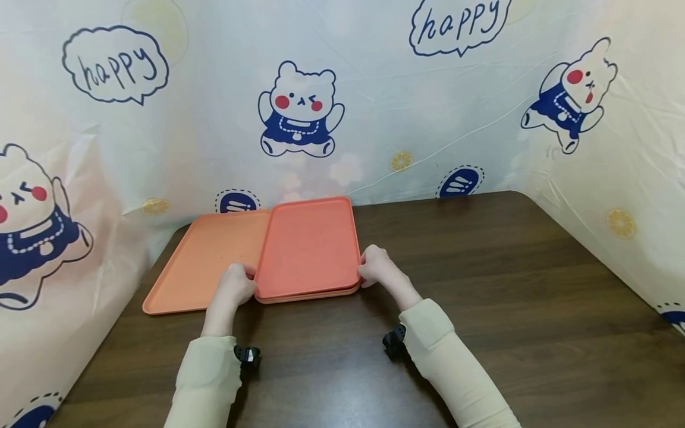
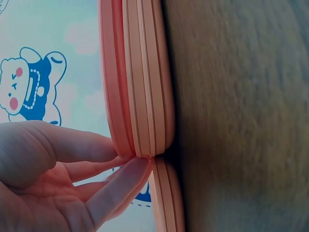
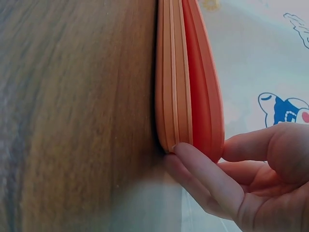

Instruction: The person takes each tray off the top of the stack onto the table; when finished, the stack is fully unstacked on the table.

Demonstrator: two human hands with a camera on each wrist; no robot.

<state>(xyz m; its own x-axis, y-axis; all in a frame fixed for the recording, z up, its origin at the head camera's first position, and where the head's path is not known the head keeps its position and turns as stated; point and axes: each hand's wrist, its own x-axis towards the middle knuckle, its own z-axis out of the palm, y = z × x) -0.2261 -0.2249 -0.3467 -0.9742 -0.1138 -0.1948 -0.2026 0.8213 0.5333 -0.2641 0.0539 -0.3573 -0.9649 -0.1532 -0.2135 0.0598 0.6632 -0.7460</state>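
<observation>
A coral-red tray (image 1: 310, 246) tops a stack at the back of the table. Beneath it lie orange trays (image 2: 145, 96), their rims showing as stacked bands. My left hand (image 1: 237, 284) pinches the red tray's left edge, thumb on its rim and fingertips beside the orange rims. On the opposite edge my right hand (image 1: 376, 266) holds the red tray between thumb and fingers, with fingertips against the orange rims (image 3: 175, 96). A gap shows under the red tray in the right wrist view, so it sits slightly raised there.
Another orange tray (image 1: 209, 255) lies flat on the left, against the stack's left side. The dark wooden table (image 1: 481, 285) extends to the right and front. A patterned curtain (image 1: 214, 119) hangs behind and along both sides.
</observation>
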